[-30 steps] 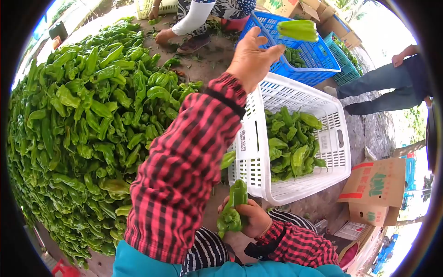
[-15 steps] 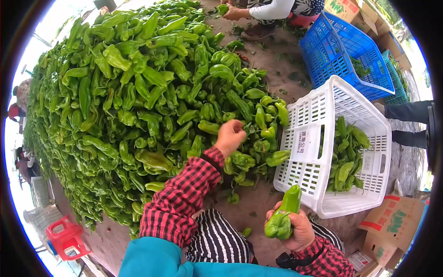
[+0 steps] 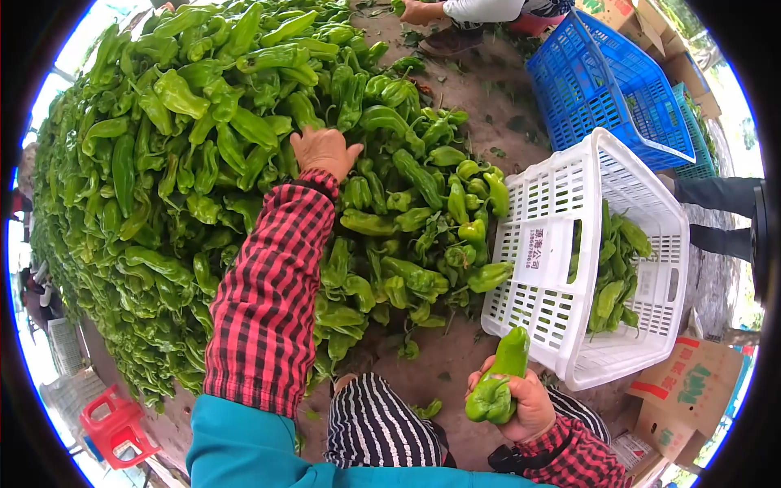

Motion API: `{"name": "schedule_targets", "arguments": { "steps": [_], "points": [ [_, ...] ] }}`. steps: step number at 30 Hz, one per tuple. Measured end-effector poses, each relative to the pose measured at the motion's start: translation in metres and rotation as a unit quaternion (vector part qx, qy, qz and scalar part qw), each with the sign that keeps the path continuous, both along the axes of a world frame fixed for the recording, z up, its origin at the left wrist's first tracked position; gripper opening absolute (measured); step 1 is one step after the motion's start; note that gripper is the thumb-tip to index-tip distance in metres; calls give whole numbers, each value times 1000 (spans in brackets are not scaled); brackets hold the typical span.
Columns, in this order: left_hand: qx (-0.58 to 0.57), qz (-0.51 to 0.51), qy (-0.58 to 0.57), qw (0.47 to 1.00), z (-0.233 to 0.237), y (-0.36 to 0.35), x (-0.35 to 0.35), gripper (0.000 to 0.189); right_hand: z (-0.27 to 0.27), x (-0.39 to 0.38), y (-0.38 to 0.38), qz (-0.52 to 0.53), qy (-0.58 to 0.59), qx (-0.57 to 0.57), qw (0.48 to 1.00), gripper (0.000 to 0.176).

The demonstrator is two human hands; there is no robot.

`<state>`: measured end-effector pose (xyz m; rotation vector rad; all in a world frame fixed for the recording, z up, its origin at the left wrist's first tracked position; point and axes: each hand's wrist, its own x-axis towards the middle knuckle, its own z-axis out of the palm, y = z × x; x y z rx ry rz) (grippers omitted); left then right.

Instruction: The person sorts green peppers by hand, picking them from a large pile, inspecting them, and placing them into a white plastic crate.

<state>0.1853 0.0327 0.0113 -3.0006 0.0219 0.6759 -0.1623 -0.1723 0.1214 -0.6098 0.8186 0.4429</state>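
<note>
The left hand (image 3: 325, 154) reaches onto the pepper pile (image 3: 187, 187), fingers parted, thumb out to the side. The right hand's (image 3: 525, 405) fingers grip at least one green pepper (image 3: 511, 354), near the white crate (image 3: 541, 252) of peppers.

Pretty loud outfit, honestly: red-and-black checked sleeves (image 3: 264, 309) with a dark band (image 3: 316, 187) near the left wrist, then solid teal fabric (image 3: 244, 439) higher up the arm. Below that it's black trousers (image 3: 378, 427) with wavy white stripes. Left hand (image 3: 325, 153) and right hand (image 3: 521, 403) are both bare.
</note>
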Motion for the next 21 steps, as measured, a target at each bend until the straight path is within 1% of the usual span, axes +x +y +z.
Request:
{"name": "schedule_targets", "arguments": {
  "steps": [2,3,4,5,6,7,8,9,10,12,14,16,17,18,19,20,21],
  "points": [
    [-90,-56,-168,980,-21,5,15,46,-5,2,2,-1,17,-22,1000,30],
    [-95,-52,-164,980,-41,6,22,46,-6,2,3,-3,31,-41,999,29],
    [-110,-40,-277,954,-66,3,30,46,-7,2,2,-2,35,-47,998,29],
    [-124,-27,-386,914,-81,-1,39,45,-8,1,2,-4,38,-45,998,29],
    [-128,-26,-383,914,-82,-4,49,45,-10,1,1,-6,41,-42,998,29],
    [-111,-2,-262,959,-76,-6,57,45,-9,1,1,-4,40,-43,998,28],
    [-91,20,-136,986,-69,-9,63,45,-12,3,-1,-7,45,-46,998,28],
    [-86,28,-101,991,-61,-15,64,39,-13,3,-4,0,30,-25,999,30],
    [-89,29,-89,992,-60,-15,64,38,-13,2,-5,7,17,-1,1000,32],
    [-119,33,-94,988,-53,-12,54,36,-13,2,-5,-6,17,3,1000,31],
    [-109,1,-76,991,-45,-4,41,39,-10,6,-8,-21,9,1,1000,30],
    [-139,-44,-57,988,-39,1,17,39,-2,10,-8,-5,13,10,1000,27],
    [-104,-134,-127,977,-47,4,0,38,1,12,-8,-8,21,8,1000,26],
    [-81,-172,-125,974,-42,1,-15,40,1,13,-8,-10,22,10,1000,26],
    [-58,-144,-34,987,-42,-1,-26,42,2,13,-8,-10,18,10,1000,26],
    [-58,-144,-32,987,-47,4,-37,42,2,12,-8,-10,13,10,1000,25],
    [-89,-154,-22,984,-50,11,-46,42,1,12,-9,-11,14,10,1000,25]
  ]
}}
